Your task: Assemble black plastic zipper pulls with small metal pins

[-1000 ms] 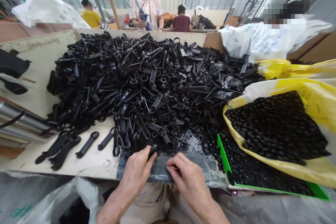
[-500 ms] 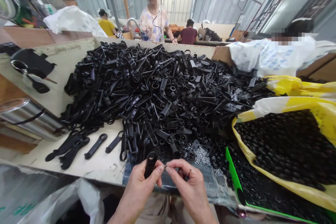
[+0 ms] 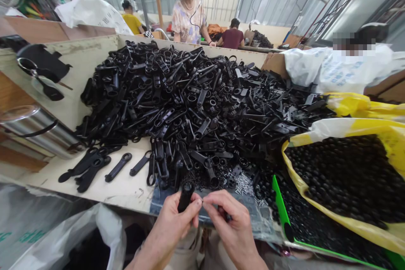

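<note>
My left hand (image 3: 177,215) is wrapped round a black plastic handle part (image 3: 186,194), its ringed end pointing up and away from me. Close beside it, my right hand (image 3: 232,215) has thumb and index finger pinched at the left thumb tip; whatever small piece sits there is too tiny to name. Some dark bits show among the curled right fingers. Just beyond both hands lie small silver metal pins (image 3: 243,183) and a heap of black plastic parts (image 3: 164,93).
Several finished-looking black parts (image 3: 118,167) lie at left near a steel flask (image 3: 41,128). On the right, a yellow bag (image 3: 300,181) holds black round pieces, beside a green-edged tray (image 3: 278,202). A white bag (image 3: 110,228) hangs below left. Other people work beyond the bench.
The view has tilted and shifted slightly. Both hands stay close together; the black handle part's ringed end now faces more toward me.
</note>
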`<state>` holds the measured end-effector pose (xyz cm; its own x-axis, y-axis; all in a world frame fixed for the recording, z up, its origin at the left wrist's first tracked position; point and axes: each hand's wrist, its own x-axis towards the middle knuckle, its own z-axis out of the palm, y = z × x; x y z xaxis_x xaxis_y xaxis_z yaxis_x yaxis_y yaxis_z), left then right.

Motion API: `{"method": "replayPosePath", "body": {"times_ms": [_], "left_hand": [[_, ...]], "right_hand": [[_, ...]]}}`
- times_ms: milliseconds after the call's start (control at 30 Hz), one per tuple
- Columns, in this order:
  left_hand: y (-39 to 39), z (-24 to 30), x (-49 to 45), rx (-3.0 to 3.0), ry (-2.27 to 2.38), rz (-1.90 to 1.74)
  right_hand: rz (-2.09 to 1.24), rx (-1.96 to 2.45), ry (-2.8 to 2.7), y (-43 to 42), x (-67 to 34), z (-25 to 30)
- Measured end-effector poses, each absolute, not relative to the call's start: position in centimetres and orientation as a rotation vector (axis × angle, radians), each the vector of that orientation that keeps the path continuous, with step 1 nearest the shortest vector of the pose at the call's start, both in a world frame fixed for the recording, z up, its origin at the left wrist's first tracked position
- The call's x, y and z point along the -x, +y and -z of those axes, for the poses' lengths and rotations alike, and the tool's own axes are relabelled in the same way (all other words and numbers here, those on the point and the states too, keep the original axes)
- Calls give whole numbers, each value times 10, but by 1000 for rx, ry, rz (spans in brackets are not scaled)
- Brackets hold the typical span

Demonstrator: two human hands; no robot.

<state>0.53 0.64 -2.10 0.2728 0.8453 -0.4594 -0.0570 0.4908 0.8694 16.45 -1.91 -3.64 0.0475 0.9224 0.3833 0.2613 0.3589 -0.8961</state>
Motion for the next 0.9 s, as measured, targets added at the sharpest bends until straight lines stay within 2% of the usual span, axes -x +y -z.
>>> {"method": "replayPosePath", "body": {"times_ms": [333,667,900], "left_hand": [[-2,16,-19,-283,984,-747],[-5,18,-27,-37,976,-699],[-12,15,-24,-102,971,-647]], "right_hand": [[-1113,1213,-1079,-30,-171,48],[-589,1161,-1568,-33,-181,42],[-510,1228,-1620,-36,-182,46]]}}
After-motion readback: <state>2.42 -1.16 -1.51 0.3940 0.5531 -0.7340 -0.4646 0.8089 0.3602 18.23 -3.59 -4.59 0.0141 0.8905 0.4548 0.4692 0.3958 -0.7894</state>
